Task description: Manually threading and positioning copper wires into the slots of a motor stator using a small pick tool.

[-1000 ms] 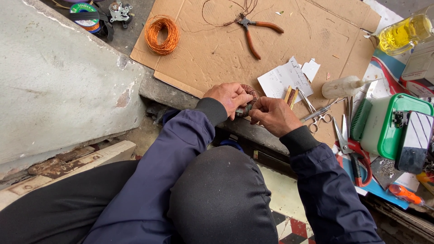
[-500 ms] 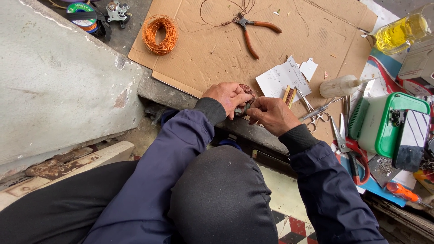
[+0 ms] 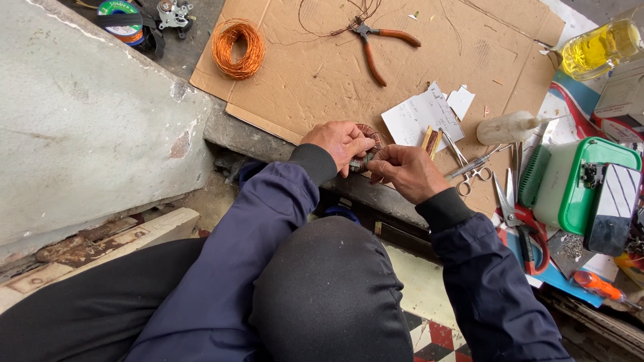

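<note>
My left hand [image 3: 337, 142] and my right hand [image 3: 404, 171] meet over the near edge of a cardboard sheet [image 3: 315, 74]. Together they pinch a small round coil of dark copper winding [image 3: 368, 137], which shows between the fingertips of both hands. Most of the coil is hidden by my fingers. My dark blue sleeves and a bent knee fill the lower part of the view.
On the cardboard lie a loop of orange copper wire [image 3: 238, 47], orange-handled pliers [image 3: 376, 41] and paper scraps [image 3: 422, 115]. Scissors [image 3: 516, 218], forceps [image 3: 469, 167], a white squeeze bottle [image 3: 510, 126], a green-and-white box [image 3: 577, 188] and a yellow liquid bottle [image 3: 600, 45] crowd the right. A concrete block [image 3: 87, 127] stands left.
Both hands stay on the coil; fingers shift only slightly. The view has drifted a little.
</note>
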